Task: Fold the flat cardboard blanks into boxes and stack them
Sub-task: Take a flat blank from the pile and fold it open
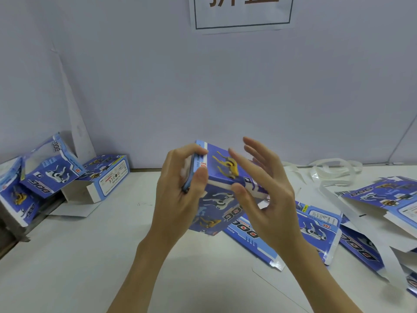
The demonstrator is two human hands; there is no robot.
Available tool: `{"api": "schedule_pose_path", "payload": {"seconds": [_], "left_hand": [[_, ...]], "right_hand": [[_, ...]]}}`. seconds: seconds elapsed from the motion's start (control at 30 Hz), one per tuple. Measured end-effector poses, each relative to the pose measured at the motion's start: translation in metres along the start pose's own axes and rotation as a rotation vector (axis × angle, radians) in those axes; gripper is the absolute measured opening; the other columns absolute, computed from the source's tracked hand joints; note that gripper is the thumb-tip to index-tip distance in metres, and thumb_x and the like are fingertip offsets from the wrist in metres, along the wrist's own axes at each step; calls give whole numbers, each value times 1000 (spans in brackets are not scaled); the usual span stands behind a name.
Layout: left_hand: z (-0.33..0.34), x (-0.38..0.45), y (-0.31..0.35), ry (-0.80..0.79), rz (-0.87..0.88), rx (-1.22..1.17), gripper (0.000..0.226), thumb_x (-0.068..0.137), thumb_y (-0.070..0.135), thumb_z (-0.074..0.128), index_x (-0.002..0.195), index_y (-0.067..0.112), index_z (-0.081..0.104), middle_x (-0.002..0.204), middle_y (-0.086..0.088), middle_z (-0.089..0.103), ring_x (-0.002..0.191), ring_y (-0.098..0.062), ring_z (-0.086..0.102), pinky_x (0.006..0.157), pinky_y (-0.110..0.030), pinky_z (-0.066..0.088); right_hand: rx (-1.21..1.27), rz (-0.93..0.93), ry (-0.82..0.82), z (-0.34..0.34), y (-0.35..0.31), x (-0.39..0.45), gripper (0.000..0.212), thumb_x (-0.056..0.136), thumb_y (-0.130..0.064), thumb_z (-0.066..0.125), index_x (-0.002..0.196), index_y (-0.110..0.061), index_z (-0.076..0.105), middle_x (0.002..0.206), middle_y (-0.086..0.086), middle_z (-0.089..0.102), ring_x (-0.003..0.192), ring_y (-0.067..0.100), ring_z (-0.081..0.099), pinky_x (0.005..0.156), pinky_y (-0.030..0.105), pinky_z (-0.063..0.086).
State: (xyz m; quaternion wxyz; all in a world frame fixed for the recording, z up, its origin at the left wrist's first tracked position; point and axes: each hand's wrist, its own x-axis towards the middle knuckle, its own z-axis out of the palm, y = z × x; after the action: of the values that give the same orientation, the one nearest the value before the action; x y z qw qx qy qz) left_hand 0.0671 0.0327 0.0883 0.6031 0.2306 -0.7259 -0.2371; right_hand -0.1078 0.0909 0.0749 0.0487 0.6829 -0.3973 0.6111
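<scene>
A blue printed box (pixel 220 177) with robot dog pictures hangs in the air above the white table (pixel 101 256), partly folded up. My left hand (pixel 178 195) grips its left end, fingers curled over a side flap. My right hand (pixel 264 193) touches its right side, thumb pressed on the white edge, the other fingers spread apart. Flat blue blanks (pixel 313 231) lie spread on the table under and right of my hands. Folded boxes (pixel 52 175) are piled at the far left.
A pale wall (pixel 203 86) stands close behind the table, with a paper sign (pixel 241 12) at its top. White strap loops (pixel 331 170) lie at the back right. An open-ended box (pixel 106 179) lies on its side near the left pile.
</scene>
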Motion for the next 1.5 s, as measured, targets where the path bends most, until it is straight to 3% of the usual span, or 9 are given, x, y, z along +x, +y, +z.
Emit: {"api": "schedule_pose_path", "payload": {"seconds": [0.07, 0.23, 0.43, 0.6, 0.83, 1.03, 1.17, 1.33, 1.5], "left_hand": [[-3, 1, 2, 22, -49, -86, 28, 96, 76, 44, 114, 55, 53, 112, -2, 64, 97, -27, 72, 60, -28, 58], [-10, 3, 3, 49, -82, -142, 16, 99, 60, 43, 111, 57, 53, 111, 15, 68, 99, -22, 76, 57, -31, 63], [-13, 3, 3, 5, -61, -135, 32, 95, 45, 58, 125, 34, 49, 117, 24, 66, 100, -21, 76, 64, -37, 66], [-13, 3, 2, -14, -107, -179, 27, 93, 44, 60, 119, 44, 53, 115, 17, 67, 100, -29, 75, 64, -39, 65], [-12, 5, 4, 37, -74, -153, 20, 96, 51, 55, 115, 55, 52, 115, 22, 66, 103, -26, 74, 61, -28, 62], [-12, 6, 4, 51, -99, -164, 21, 95, 52, 53, 116, 51, 52, 116, 23, 66, 106, -28, 73, 61, -26, 61], [-12, 5, 8, 72, -137, -238, 23, 94, 49, 53, 117, 46, 53, 115, 20, 67, 102, -26, 74, 60, -31, 62], [-9, 2, 12, 94, -97, -294, 26, 100, 59, 53, 120, 42, 53, 114, 21, 67, 97, -20, 76, 57, -26, 61], [-9, 3, 7, 115, -108, -330, 17, 98, 42, 50, 113, 47, 57, 107, 20, 65, 85, -11, 73, 53, -20, 55]], "right_hand": [[65, 51, 3, 1, 1, -2, 39, 108, -40, 53, 144, -26, 62, 160, 7, 43, 148, 26, 45, 100, 43, 59], [276, 136, -34, 3, -4, -3, 31, 103, -26, 59, 131, -26, 70, 155, 5, 51, 147, 32, 45, 77, 35, 66], [487, 300, -53, 3, -11, 1, 32, 95, -34, 67, 126, -31, 75, 147, 0, 59, 145, 28, 47, 78, 43, 66], [365, 270, -71, -1, -7, 0, 33, 95, -35, 65, 126, -27, 74, 153, -1, 56, 147, 31, 46, 91, 61, 60], [564, 304, -55, 5, -10, 0, 37, 103, -25, 57, 138, -21, 67, 160, -6, 47, 151, 25, 41, 80, 41, 66], [237, 75, -94, 10, 0, -6, 41, 103, -34, 64, 144, -37, 56, 168, -1, 33, 155, 29, 33, 88, 41, 65], [91, -51, -56, 17, 6, -9, 56, 95, -16, 76, 143, -33, 53, 170, 6, 25, 155, 21, 33, 94, 15, 56], [86, -111, 41, 20, 4, -12, 49, 94, -11, 78, 138, -24, 61, 162, 13, 38, 146, 30, 45, 93, 22, 59], [117, -119, 41, 22, 2, -11, 47, 90, 0, 79, 132, -16, 65, 158, 19, 38, 145, 19, 48, 98, 21, 56]]}}
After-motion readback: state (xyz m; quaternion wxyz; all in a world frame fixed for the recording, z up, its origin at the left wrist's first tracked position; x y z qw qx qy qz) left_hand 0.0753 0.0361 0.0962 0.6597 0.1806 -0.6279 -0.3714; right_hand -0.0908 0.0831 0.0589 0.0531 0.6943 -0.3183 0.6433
